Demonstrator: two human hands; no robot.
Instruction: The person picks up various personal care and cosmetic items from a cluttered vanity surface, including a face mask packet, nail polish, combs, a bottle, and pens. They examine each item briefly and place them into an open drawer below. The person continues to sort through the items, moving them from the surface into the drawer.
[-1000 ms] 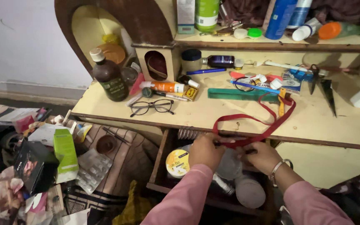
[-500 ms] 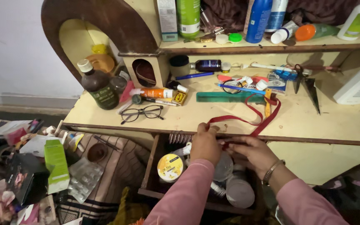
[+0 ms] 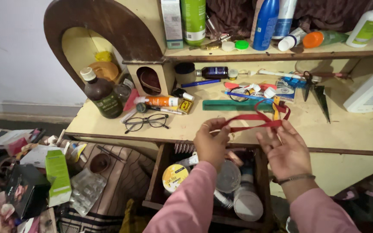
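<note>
Now both hands work a red strap (image 3: 255, 121) just above the front edge of the cluttered wooden table (image 3: 350, 129). The left hand (image 3: 211, 141) is curled nearly closed, pinching one end of the strap between thumb and fingers. The right hand (image 3: 286, 149) is spread fairly wide, its fingertips pressing the other end, where the strap folds into a loop reaching back toward a green comb (image 3: 232, 105). An orange clip (image 3: 276, 108) hangs on the strap's far loop. Below the hands, under the front edge, an open drawer (image 3: 160, 172) holds round jars, one with a yellow lid (image 3: 174, 177). Spectacles (image 3: 146, 121) lie nearer the table's left edge, beside a dark brown bottle (image 3: 102, 92).
</note>
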